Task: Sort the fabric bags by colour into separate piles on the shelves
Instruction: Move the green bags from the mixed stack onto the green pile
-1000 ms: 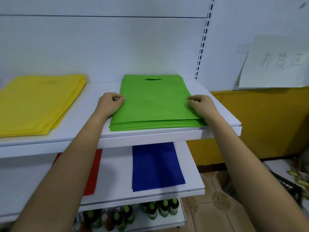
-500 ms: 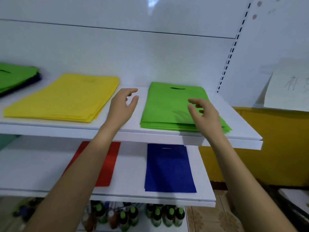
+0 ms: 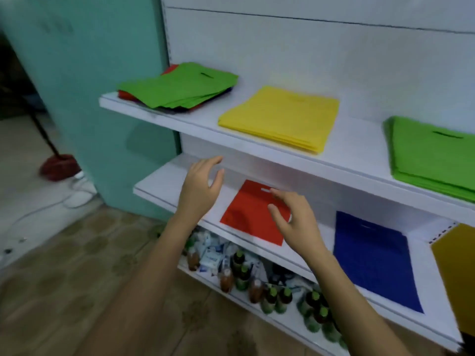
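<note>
Both grips are wide and hold nothing. The left grip [image 3: 203,186] hangs with fingers spread in front of the middle shelf [image 3: 164,181], just left of the red bag [image 3: 252,214]. The right grip [image 3: 295,219] is over that bag's right side, and the blur leaves it unclear whether the fingertips touch the cloth. The red bag lies flat and single, its near corner close to the shelf's front edge. The blue bag [image 3: 372,258] lies well apart to its right on the same shelf.

The nearest risk, as I judge it, is a sweep. A hand brushing the red bag could slide the light cloth off the edge and down among the bottles [image 3: 241,276] on the shelf below.

The greater risk sits on the top shelf [image 3: 359,142]. The mixed pile [image 3: 180,86] at its left end is fanned and askew, green on top with red and dark edges showing beneath. Thin bags cling, so lifting one may drag its neighbour along. A stray colour would then land hidden in the yellow pile [image 3: 280,116] or the green pile [image 3: 434,155]. A pull toward the front could also tip the whole slack stack off the shelf. Dropping a bag carelessly on the squared piles would knock them crooked.
</note>
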Action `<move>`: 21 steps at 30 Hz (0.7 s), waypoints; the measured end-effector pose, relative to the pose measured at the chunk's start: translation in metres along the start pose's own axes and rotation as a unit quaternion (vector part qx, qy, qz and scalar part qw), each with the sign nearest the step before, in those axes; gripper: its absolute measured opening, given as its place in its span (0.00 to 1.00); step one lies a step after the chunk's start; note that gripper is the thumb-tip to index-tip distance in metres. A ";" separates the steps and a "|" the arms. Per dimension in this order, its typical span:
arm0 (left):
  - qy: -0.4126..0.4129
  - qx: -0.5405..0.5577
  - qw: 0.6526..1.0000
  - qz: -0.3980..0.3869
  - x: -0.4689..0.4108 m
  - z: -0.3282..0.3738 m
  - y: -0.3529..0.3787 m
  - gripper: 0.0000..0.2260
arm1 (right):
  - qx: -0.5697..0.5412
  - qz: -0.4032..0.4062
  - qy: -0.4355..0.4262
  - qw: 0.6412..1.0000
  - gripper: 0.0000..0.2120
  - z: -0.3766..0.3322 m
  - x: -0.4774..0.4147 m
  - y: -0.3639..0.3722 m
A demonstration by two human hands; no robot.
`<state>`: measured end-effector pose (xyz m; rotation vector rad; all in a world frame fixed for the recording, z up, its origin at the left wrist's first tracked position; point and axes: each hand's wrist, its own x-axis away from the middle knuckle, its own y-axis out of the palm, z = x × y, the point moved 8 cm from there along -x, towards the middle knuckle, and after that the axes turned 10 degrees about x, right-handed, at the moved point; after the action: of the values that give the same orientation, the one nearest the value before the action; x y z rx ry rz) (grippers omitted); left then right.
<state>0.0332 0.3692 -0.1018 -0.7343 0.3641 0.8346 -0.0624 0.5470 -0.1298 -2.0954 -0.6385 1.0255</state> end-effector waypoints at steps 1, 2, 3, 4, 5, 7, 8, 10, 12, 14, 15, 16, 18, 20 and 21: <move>-0.017 -0.016 1.000 0.008 0.009 -0.017 -0.021 0.15 | -0.007 -0.011 -0.009 1.000 0.17 -0.019 0.000 0.019; -0.034 -0.032 0.999 0.015 0.019 -0.033 -0.041 0.14 | -0.014 -0.022 -0.017 1.000 0.16 -0.039 0.001 0.038; -0.050 -0.044 0.998 0.019 0.028 -0.048 -0.062 0.14 | -0.021 -0.034 -0.024 0.999 0.16 -0.058 0.001 0.057; -0.064 -0.053 0.996 0.022 0.037 -0.063 -0.082 0.15 | -0.031 -0.047 -0.033 0.998 0.16 -0.077 0.001 0.075; -0.075 -0.061 0.995 0.025 0.044 -0.076 -0.101 0.15 | -0.041 -0.060 -0.044 0.996 0.16 -0.096 0.001 0.092; -0.093 -0.076 0.992 0.044 0.055 -0.098 -0.142 0.15 | -0.061 -0.087 -0.069 0.992 0.17 -0.134 -0.003 0.123; -0.101 -0.084 0.990 0.056 0.059 -0.107 -0.162 0.15 | -0.070 -0.100 -0.081 0.989 0.17 -0.152 -0.006 0.137; -0.108 -0.102 0.986 0.080 0.061 -0.123 -0.197 0.16 | -0.083 -0.116 -0.100 0.985 0.16 -0.184 -0.018 0.160; -0.120 -0.120 0.980 0.100 0.059 -0.140 -0.228 0.15 | -0.091 -0.125 -0.119 0.981 0.17 -0.212 -0.032 0.179; -0.127 -0.133 0.975 0.121 0.054 -0.158 -0.255 0.14 | -0.095 -0.133 -0.138 0.977 0.17 -0.235 -0.048 0.197; -0.131 -0.138 0.973 0.129 0.050 -0.168 -0.268 0.14 | -0.099 -0.135 -0.145 0.975 0.17 -0.245 -0.057 0.206; -0.132 -0.143 0.971 0.136 0.045 -0.177 -0.280 0.14 | -0.104 -0.136 -0.150 0.974 0.17 -0.254 -0.067 0.215; -0.130 -0.150 0.969 0.144 0.029 -0.196 -0.300 0.14 | -0.111 -0.134 -0.158 0.972 0.17 -0.271 -0.091 0.234; -0.126 -0.156 0.968 0.151 0.006 -0.212 -0.318 0.14 | -0.118 -0.124 -0.162 0.972 0.17 -0.288 -0.121 0.251; -0.118 -0.159 0.968 0.156 -0.009 -0.219 -0.326 0.13 | -0.123 -0.114 -0.168 0.971 0.17 -0.297 -0.138 0.258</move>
<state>0.2777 0.0621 -0.1062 -0.8762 0.1316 1.2846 0.1338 0.1794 -0.1341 -2.0062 -1.2014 1.2275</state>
